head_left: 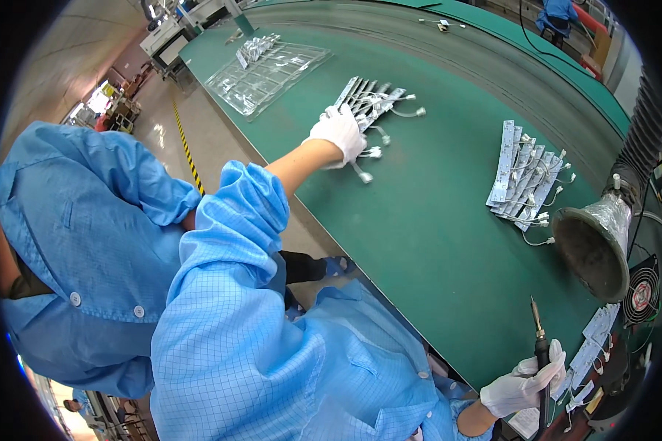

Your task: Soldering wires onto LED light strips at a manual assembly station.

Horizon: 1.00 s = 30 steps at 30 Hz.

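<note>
My left hand (338, 132), in a white glove, reaches across to the far left part of the green table. Its fingers are closed over the near end of a fanned bundle of narrow white circuit board strips (375, 105). White wire leads with small plugs (365, 175) stick out from the bundle, some below the hand. My right hand (526, 386), also gloved, is at the lower right by the table's near edge. It grips the black handle of a soldering iron (541, 345), whose bare metal tip points up and away over the table.
Another wired strip bundle (524, 173) lies at right, near a fume extraction funnel (592, 250). More strips (594, 338) lie beside a small fan (642, 290). A clear plastic tray (265, 77) with strips sits far left. A co-worker in a blue coat (95, 257) stands close at left.
</note>
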Available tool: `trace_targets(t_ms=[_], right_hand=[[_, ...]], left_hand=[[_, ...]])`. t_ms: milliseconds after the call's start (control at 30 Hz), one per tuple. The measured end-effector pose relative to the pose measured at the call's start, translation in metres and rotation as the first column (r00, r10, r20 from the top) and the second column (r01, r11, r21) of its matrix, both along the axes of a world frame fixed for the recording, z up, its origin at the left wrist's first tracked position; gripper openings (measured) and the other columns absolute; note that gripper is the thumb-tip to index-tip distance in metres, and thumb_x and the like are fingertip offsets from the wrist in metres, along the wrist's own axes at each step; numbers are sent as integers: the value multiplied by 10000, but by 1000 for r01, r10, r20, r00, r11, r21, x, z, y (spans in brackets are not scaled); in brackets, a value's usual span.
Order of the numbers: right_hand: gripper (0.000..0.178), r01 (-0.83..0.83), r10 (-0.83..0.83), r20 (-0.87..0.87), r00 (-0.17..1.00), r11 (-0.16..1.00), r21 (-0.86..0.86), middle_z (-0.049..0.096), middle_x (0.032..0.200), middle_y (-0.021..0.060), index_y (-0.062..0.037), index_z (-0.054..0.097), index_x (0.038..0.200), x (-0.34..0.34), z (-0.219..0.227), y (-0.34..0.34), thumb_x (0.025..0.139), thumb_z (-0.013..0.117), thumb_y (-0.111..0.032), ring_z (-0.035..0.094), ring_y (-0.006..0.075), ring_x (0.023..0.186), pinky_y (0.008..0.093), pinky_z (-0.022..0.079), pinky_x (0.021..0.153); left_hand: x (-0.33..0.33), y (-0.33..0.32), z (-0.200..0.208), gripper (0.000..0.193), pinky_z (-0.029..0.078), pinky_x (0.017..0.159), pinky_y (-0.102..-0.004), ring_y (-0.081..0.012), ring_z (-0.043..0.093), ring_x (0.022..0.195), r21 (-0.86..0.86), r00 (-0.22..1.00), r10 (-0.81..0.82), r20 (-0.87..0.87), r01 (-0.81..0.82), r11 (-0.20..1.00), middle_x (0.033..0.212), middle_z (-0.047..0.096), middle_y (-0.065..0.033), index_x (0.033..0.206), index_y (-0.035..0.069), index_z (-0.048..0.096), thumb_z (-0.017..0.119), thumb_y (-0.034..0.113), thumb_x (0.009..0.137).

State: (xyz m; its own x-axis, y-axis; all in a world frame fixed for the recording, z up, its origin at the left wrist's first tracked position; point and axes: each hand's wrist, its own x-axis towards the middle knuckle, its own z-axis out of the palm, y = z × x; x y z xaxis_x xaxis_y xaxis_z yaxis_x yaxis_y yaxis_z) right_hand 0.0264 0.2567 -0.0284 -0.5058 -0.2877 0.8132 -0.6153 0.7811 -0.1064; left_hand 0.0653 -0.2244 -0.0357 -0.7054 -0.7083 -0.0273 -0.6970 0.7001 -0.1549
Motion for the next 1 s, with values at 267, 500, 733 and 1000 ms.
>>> trace_targets(t_ms=[267,500,733,1000], right_hand=[[343,-20,21,50,999,999,-30,636,1015,157,50,475,1272,1,-8,5,931,513,25,630,275,864,356,542,726],[242,37,261,364,894,767,-640,613,978,123,50,581,1132,-2,-14,-5,971,466,-89,512,141,626,237,407,507],[280,206,294,481,826,637,-743,630,728,130,71,643,955,-10,13,-31,947,556,-195,499,141,497,263,384,445],[348,304,181,643,745,765,-568,537,592,66,77,653,885,-19,26,-32,957,488,-221,460,134,456,277,349,440]], left_hand=[[15,-7,-11,460,536,811,-428,-388,628,978,-101,988,-50,-144,35,994,1107,559,-265,1265,-52,407,518,101,845],[-74,-60,42,299,533,783,-451,-369,663,916,-337,843,-510,170,537,773,942,688,-196,1104,66,650,517,201,873],[-302,-33,63,301,517,876,-422,-379,643,1018,136,922,-219,-320,274,952,1057,668,-237,1000,3,697,546,213,847],[-426,4,7,528,406,1015,-483,-302,487,1277,131,960,-221,-171,244,961,1297,565,-142,1264,47,559,658,326,827]])
